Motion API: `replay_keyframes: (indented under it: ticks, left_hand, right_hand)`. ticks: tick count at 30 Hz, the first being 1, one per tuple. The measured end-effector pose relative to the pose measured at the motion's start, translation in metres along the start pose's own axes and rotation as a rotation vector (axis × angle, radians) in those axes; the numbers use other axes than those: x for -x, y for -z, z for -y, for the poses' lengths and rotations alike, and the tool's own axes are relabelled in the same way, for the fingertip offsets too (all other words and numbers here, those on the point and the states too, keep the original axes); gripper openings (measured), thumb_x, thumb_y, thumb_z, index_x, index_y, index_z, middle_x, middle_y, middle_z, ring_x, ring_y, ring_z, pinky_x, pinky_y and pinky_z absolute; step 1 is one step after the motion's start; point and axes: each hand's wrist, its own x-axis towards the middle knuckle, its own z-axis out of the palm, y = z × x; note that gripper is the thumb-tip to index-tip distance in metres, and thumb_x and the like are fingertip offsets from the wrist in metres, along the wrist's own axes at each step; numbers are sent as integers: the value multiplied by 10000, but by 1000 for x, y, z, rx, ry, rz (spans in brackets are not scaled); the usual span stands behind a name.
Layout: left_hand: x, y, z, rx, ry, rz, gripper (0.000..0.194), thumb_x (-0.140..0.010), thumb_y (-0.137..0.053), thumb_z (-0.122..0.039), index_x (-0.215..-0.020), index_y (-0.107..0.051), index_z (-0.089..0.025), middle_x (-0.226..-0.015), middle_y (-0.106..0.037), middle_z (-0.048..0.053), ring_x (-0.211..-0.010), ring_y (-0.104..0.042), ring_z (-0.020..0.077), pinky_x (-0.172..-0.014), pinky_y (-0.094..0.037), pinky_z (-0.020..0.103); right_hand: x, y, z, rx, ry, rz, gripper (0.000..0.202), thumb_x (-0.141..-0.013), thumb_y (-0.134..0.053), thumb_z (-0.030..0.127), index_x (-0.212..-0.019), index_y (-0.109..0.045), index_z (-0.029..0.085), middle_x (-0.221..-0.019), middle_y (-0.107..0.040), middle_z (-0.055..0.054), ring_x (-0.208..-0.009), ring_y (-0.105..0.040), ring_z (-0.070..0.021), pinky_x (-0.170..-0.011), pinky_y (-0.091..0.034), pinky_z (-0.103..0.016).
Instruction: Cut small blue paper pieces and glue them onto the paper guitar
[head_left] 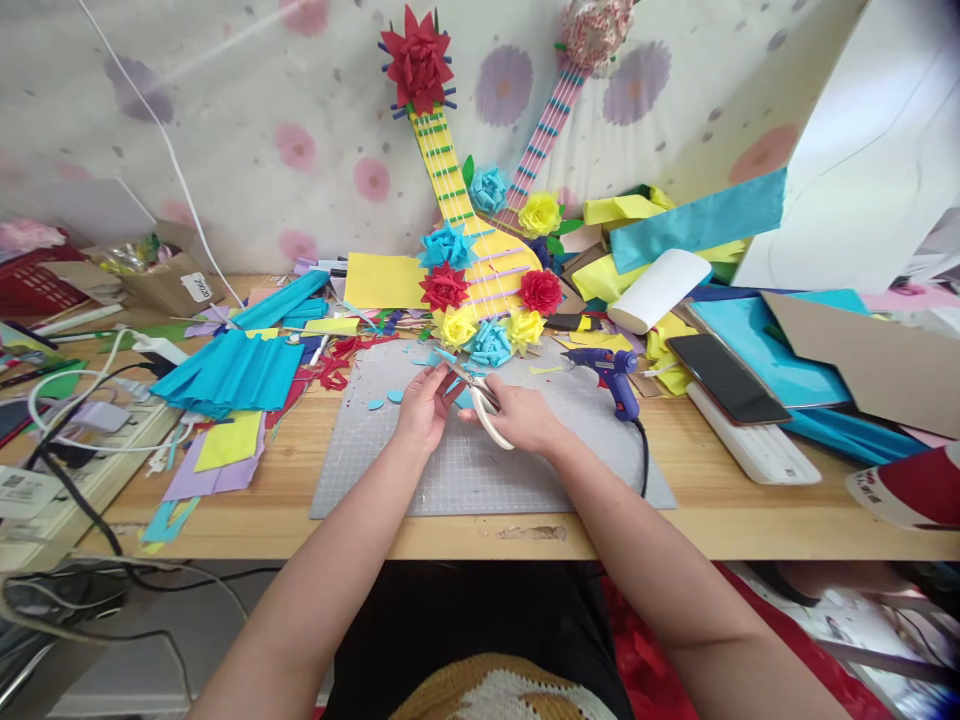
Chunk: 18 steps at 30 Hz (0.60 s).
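- Scissors (491,418) were positioned above the grey cutting mat (480,485), blades directed toward the left hand (424,410).
- A blue paper piece (444,355) was located at the left fingertips, near the blades.
- Left hand: angled inward over the mat; fingers curled nearly closed, pinching the paper.
- Right hand (525,412): extended inward from the right; fingers closed around the scissor handles.
- Glue gun (616,378): at the mat's right side.
- Cardboard box (169,292), far left: contained clear-wrapped items.
- Red basket (45,278), beside the box: contained pink material.
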Motion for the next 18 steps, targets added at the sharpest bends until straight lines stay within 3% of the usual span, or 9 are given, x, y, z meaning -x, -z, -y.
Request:
replay_keyframes:
  ticks: [18]
  left_hand:
    - [-1, 1, -1, -13, -31, -18, 170, -628, -739, -185, -696, -583, -184, -719, -674, -37, -695, -638, 95, -705, -510, 233]
  right_hand:
    - [-3, -4, -4, 68, 43, -14, 483, -843, -391, 640, -969, -525, 193, -807, -679, -90, -696, -599, -232, -554, -229, -285]
